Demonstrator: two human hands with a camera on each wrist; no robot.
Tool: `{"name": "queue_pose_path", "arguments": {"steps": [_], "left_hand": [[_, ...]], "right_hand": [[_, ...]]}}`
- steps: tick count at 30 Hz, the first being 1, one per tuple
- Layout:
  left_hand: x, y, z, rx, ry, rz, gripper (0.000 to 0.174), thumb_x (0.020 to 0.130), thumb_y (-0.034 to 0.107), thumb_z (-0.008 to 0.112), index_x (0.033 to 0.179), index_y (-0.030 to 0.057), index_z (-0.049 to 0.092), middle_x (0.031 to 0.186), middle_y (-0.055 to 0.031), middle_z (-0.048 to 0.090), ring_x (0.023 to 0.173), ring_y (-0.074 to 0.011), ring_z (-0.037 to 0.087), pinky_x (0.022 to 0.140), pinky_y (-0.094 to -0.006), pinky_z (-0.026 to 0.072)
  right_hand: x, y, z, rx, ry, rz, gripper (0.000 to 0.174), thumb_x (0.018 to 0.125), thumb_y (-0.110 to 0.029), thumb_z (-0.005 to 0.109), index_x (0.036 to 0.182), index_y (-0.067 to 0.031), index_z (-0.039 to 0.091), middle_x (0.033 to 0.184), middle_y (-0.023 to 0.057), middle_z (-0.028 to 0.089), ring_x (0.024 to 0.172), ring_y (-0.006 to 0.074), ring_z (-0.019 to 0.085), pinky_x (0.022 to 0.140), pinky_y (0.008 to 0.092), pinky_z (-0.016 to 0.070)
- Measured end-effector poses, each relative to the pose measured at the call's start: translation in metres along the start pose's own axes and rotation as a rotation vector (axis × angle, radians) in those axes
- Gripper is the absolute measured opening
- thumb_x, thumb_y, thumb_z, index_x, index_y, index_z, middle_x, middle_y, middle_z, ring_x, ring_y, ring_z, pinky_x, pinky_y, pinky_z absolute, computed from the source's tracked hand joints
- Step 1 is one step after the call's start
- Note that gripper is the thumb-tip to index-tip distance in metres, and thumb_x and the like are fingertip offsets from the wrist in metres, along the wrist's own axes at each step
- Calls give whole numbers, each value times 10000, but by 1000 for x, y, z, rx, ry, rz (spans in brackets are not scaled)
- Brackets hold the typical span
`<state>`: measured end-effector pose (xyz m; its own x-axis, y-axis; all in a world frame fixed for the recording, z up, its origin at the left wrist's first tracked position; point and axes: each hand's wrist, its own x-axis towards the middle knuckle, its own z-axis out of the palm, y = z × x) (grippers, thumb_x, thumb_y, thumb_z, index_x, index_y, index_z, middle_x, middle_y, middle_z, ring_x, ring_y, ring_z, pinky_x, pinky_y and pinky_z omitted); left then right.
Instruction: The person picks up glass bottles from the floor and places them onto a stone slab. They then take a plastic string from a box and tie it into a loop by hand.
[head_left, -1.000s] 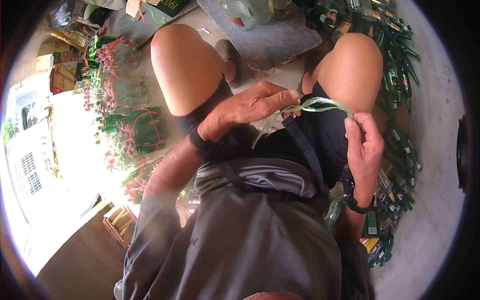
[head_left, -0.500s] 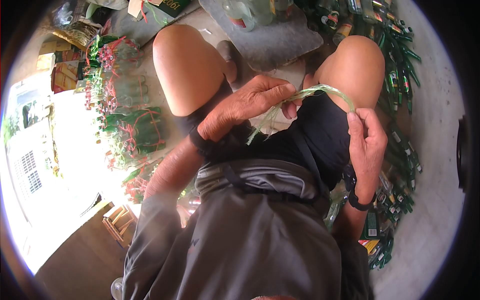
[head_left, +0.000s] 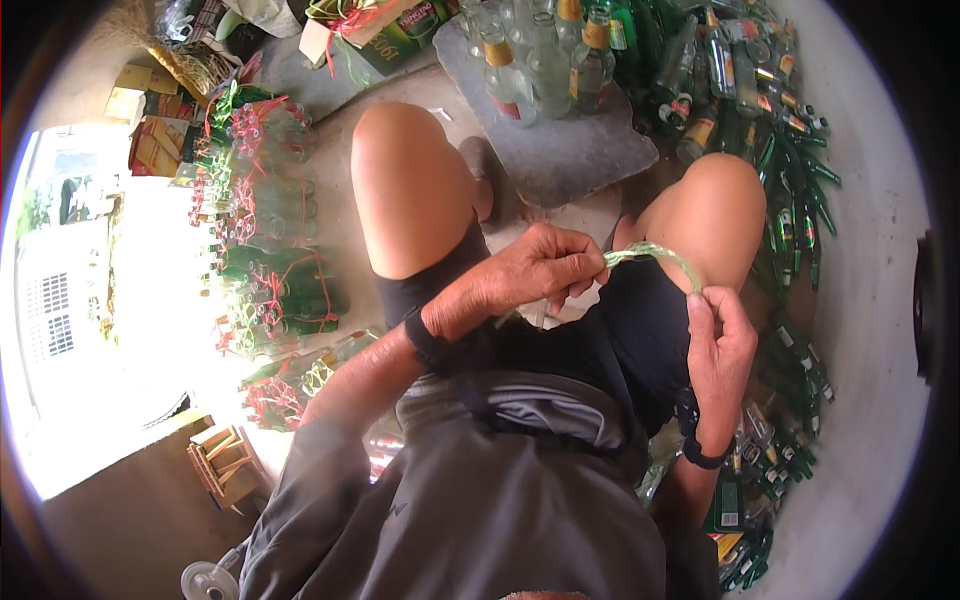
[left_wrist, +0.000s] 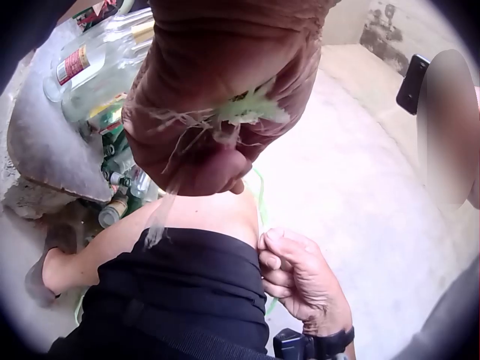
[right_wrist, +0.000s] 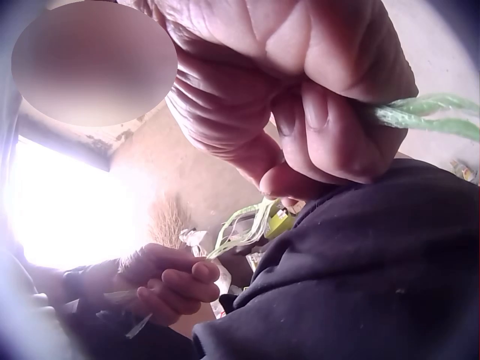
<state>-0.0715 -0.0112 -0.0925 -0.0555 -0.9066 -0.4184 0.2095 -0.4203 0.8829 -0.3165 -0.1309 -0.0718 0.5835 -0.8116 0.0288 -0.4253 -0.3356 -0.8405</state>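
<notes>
Pale green plastic twine [head_left: 648, 249] arches between the two hands over the person's lap. My left hand [head_left: 540, 268] pinches one end between thumb and curled fingers; in the left wrist view frayed ends [left_wrist: 251, 107] poke out of this hand. My right hand [head_left: 722, 335] pinches the other end near the right knee. Close up in the right wrist view, doubled green strands [right_wrist: 431, 115] come out of the right fist, and more strands run to the left hand [right_wrist: 176, 285] farther off.
Clear glass bottles [head_left: 545, 70] stand on a grey slab [head_left: 560, 150] ahead. Many loose green bottles [head_left: 790, 210] lie along the wall at right. On the left are bottle bundles tied with red string [head_left: 290, 285]. A green carton [head_left: 405, 35] sits at the back.
The left hand has closed further round the twine, and the loose ends below it show less. The head view has tilted, so the surroundings sit lower in it. The right hand keeps its pinch.
</notes>
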Motion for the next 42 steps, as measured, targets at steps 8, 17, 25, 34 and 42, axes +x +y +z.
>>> {"name": "queue_pose_path", "arguments": {"steps": [8, 17, 25, 34, 42], "left_hand": [[-3, 6, -9, 164, 203, 163, 247, 1013, 206, 571, 947, 9, 705, 796, 32, 610, 763, -64, 519, 720, -260, 453], [-17, 41, -53, -14, 469, 191, 264, 991, 241, 624, 936, 6, 730, 670, 40, 557, 587, -35, 426, 534, -221, 339], [-16, 64, -68, -297, 738, 342, 209, 1001, 194, 655, 962, -10, 685, 625, 105, 368, 502, -4, 300, 448, -204, 204], [2, 64, -79, -281, 827, 284, 179, 976, 202, 681, 983, 24, 687, 636, 108, 390, 526, -19, 303, 481, -225, 211], [2, 75, -91, -276, 777, 344, 149, 992, 187, 658, 1009, 41, 684, 709, 83, 476, 580, -13, 391, 500, -206, 291]], "right_hand": [[11, -1, -9, 25, -60, -12, 109, 968, -73, 647, 930, 26, 619, 733, 89, 621, 655, 125, 563, 631, 297, 474], [42, -13, -32, -63, -126, -127, 114, 948, -58, 650, 893, 42, 642, 723, 96, 617, 646, 134, 560, 615, 297, 460], [27, -6, -33, 85, -139, -101, 103, 946, -77, 677, 904, 17, 671, 663, 84, 583, 588, 113, 529, 558, 287, 436], [-8, 3, 4, 173, -147, -77, 93, 911, -77, 706, 889, -4, 652, 713, 179, 613, 627, 371, 600, 554, 395, 453], [5, 14, -23, 168, -166, -85, 106, 933, -88, 686, 886, -1, 646, 670, 150, 563, 554, 289, 537, 541, 353, 432]]}}
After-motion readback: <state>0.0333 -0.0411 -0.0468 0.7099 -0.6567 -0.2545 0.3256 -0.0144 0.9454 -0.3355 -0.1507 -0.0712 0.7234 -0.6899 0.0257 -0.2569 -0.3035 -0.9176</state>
